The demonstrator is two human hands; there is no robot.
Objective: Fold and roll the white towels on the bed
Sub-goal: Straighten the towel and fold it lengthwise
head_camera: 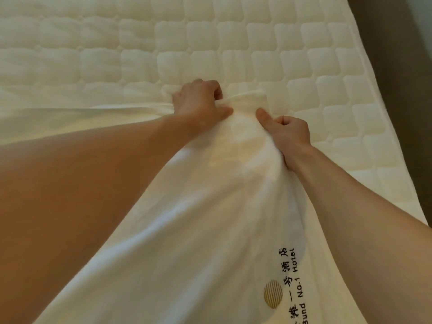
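Pinching the far end of a white hotel towel (210, 230) in both fists: left hand (198, 105) curling its fingers over a bunched fold with the thumb pressing from the near side, right hand (289, 134) closing tight on a gather of cloth just beside it, thumb pointing toward the left one. Stretching from those two fists back toward the wearer, the towel lying over the quilted mattress (257, 43), fanning wider nearer the camera, with a printed hotel logo (280, 288) showing at the near right edge. Judging by the soft creases and the way the cloth is puckering between the hands: light, limp terry, not slippery, not fragile, holding no shape by itself and sagging wherever unsupported. Likely best taken at corners or along a hem, hands well apart, so the edge stays straight; gripping close together like this is bunching the middle and probably giving a crooked fold unless smoothed flat first
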